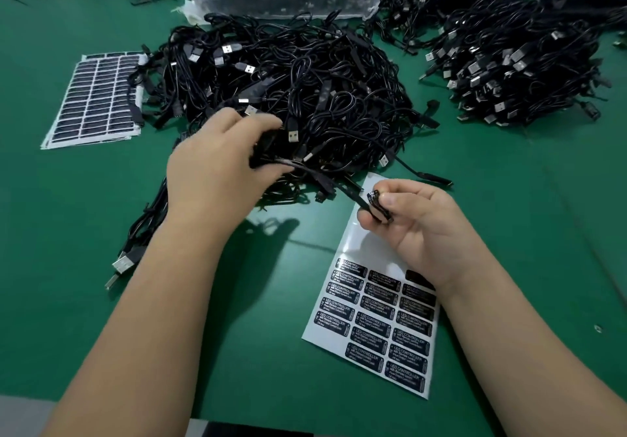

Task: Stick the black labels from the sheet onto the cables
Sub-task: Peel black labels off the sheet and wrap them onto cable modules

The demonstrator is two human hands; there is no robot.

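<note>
Two hands at work, one cable between them, label going on.

Far left on the green worktop (84,199): full spare sheet (96,97). Left hand (217,165), grip closed on a cable (325,182) at the near edge of the loose pile (288,97). Right hand (417,223) pinches a black label (375,201) against the cable's stiff controller end. Working sheet (383,318) lies below, top rows peeled. Labelled heap (519,63) far right. Cable limp, light; label thin, tacky, likely to crease, so hold the rigid block.
</note>
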